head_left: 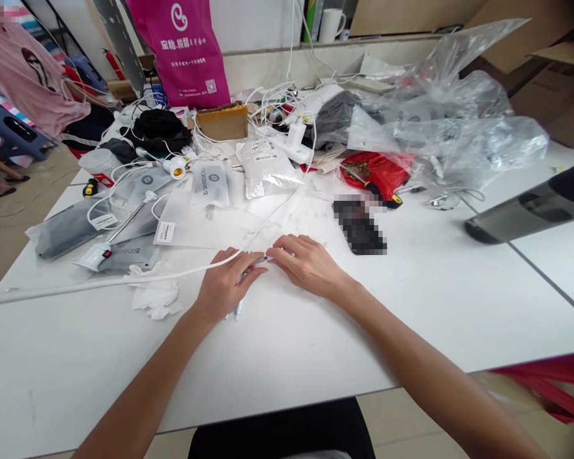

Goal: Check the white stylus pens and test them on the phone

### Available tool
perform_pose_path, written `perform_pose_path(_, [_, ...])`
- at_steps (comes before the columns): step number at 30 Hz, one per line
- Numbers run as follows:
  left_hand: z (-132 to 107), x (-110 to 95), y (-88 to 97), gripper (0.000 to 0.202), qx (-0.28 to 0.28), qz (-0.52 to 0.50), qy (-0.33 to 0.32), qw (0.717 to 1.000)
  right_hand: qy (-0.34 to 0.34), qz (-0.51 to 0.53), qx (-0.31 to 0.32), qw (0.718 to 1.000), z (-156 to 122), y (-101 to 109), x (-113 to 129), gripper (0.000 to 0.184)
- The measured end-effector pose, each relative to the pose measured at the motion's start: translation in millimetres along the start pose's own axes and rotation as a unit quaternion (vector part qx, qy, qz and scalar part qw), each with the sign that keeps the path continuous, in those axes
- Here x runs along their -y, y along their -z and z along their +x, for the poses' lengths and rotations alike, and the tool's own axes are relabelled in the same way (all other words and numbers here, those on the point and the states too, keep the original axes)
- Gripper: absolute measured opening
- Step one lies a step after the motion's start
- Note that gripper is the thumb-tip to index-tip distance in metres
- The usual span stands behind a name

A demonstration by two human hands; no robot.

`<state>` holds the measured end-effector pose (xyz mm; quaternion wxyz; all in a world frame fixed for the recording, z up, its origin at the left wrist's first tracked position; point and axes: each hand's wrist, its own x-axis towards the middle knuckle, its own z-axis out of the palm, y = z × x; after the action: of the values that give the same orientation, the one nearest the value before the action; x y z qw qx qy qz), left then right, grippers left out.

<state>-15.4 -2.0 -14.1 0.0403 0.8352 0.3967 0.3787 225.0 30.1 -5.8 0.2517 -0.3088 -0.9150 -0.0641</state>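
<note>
Holds a small grey piece [254, 260] low over the near middle of the white table [316, 357], between both hands. Pinches it between thumb and curled fingers of the left hand [227, 280], probably for steadiness against turning. Sets the right hand [310, 264] at the opposite end, fingers bent and bunched close to the left fingertips, likely for fine control. Cannot tell any right-hand pinch for certain, with the right thumb hidden. Shows white strips [238, 310] beneath the left palm; cannot tell whether joined to the grey piece or loose.

Passing in view across the left fingers: a white cable [138, 278], contact uncertain. Reaches both forearms inward over the near edge, presumably for an even, close working position.

Just beyond the right hand, flat on the table: a dark phone [361, 233], partly blurred, seemingly within easy reach. To the left: crumpled white tissue [157, 296], then a lamp holder [95, 255] beside frosted pouches [131, 254], apparently sidelined for elbow room. Farther back: a white parcel [268, 169], tangled cords [277, 111], a cardboard box [222, 122] and a purple bag [186, 57], likely banked there as storage. At right: heaped clear plastic [463, 121] and a dark bottle [530, 207], well apart from the hands.
</note>
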Motion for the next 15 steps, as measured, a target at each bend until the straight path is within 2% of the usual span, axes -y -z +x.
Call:
perform_pose_path(5, [-0.5,1.4,-1.9,0.014,-0.009,-0.003,0.011,1.000,-0.006,0.015,0.017,1.000,1.4,1.1,4.6,0.022])
perform_pose_path(11, [1.0,0.5,-0.5,0.022,-0.003,-0.029,0.003,1.000,-0.003,-0.002,0.014,1.000,1.7,-2.5,3.5,0.022])
perform_pose_path(15, [-2.8,1.4,1.2,0.033,0.014,-0.029,0.042,0.999,-0.014,0.007,0.021,1.000,0.1,-1.2,-2.1,0.020])
